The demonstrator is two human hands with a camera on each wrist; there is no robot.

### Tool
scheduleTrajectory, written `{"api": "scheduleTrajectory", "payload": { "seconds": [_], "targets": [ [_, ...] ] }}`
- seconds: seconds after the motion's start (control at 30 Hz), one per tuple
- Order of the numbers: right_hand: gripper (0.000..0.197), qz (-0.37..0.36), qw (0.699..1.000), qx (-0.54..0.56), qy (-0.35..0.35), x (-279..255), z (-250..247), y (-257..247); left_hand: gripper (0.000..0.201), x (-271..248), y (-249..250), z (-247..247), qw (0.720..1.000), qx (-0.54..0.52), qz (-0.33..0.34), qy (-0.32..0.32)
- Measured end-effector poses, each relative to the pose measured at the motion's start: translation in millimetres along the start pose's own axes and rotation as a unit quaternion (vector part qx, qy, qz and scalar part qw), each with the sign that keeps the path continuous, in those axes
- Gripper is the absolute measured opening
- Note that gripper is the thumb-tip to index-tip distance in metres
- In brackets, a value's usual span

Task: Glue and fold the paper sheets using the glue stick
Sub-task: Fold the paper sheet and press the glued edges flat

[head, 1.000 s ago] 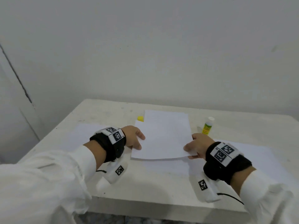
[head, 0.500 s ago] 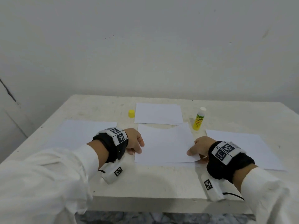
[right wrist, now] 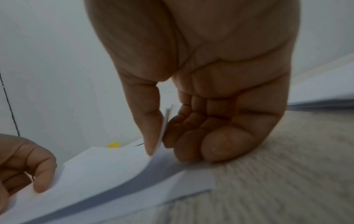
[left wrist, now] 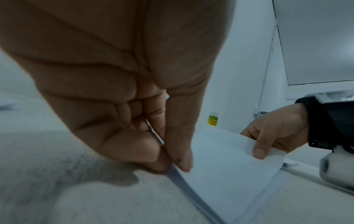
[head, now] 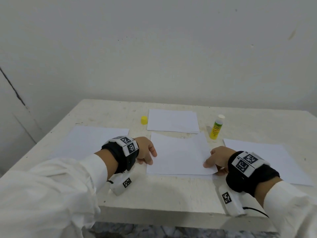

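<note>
2 hands on 1 folded-over paper sheet (head: pixel 178 155) at the near middle of the white desk (head: pixel 171 194). Left hand (head: pixel 145 151) grip: thumb on top and curled fingers below pinch the sheet's left edge, seen close in the left wrist view (left wrist: pixel 134 121). Right hand (head: pixel 217 158) grip: thumb pressed against curled fingers with the sheet's right edge caught between them, clear in the right wrist view (right wrist: pixel 191 121). Top layer of the sheet bows up off the lower layer between the 2 grips; lower layer lies flat on the desk and sticks out a little along the near edge. Glue stick (head: pixel 216 127) stands upright, uncapped, white tip up, yellow-green label, just beyond the sheet's far right corner, apart from both hands. Yellow cap (head: pixel 144 120) sits on the desk near the far left, beside a small stack of folded sheets (head: pixel 172 121) at the far middle. 1 flat paper sheet on the left (head: pixel 89 140) lies partly under the left forearm; 1 flat paper sheet on the right (head: pixel 260 155) lies beyond the right wrist. Both wrists wear black bands with white marker blocks (head: pixel 127 145); white sleeves (head: pixel 51 186) cover the forearms. Plain pale wall (head: pixel 154 48) behind the desk.
</note>
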State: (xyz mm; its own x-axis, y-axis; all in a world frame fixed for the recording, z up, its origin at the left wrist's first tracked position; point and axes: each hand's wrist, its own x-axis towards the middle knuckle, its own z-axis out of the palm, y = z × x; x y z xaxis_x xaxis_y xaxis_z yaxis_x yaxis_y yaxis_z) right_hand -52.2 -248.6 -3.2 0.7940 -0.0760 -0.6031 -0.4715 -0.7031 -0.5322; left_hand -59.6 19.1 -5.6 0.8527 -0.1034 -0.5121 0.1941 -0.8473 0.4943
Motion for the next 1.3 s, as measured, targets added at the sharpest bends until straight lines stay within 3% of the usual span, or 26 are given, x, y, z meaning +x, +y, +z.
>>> {"api": "scheduleTrajectory", "payload": {
  "seconds": [0.17, 0.33, 0.47, 0.57, 0.73, 0.9, 1.3],
  "targets": [
    [0.021, -0.009, 1.0, -0.025, 0.003, 0.1, 1.6, -0.7, 0.025, -1.5, 0.6, -0.8, 1.0, 0.022, 0.002, -0.003],
    [0.021, -0.016, 0.986, -0.167, 0.022, -6.9, 0.3, -9.0, 0.024, -2.1, 4.0, 1.7, 0.999, 0.054, 0.007, 0.005],
    [0.027, -0.017, 0.98, -0.199, 0.012, -10.0, -13.4, -13.9, 0.024, -0.3, 5.9, 2.4, 0.996, 0.083, 0.008, 0.01],
    [0.021, -0.033, 0.972, -0.232, 0.002, -12.4, -17.9, -13.7, 0.024, 1.2, 6.2, 1.6, 0.995, 0.095, 0.003, 0.007],
    [0.021, -0.06, 0.968, -0.243, 0.003, -11.3, -16.0, -9.9, 0.024, 3.2, 5.8, 1.4, 0.994, 0.108, 0.001, 0.01],
    [0.034, -0.062, 0.97, -0.235, 0.009, -7.5, -15.4, -5.5, 0.025, 2.8, 6.0, 2.3, 0.993, 0.121, -0.009, 0.009],
    [0.033, -0.063, 0.969, -0.24, 0.021, -8.6, -11.0, -3.6, 0.029, -0.9, 9.3, 3.8, 0.993, 0.116, -0.013, 0.019]
  ]
}}
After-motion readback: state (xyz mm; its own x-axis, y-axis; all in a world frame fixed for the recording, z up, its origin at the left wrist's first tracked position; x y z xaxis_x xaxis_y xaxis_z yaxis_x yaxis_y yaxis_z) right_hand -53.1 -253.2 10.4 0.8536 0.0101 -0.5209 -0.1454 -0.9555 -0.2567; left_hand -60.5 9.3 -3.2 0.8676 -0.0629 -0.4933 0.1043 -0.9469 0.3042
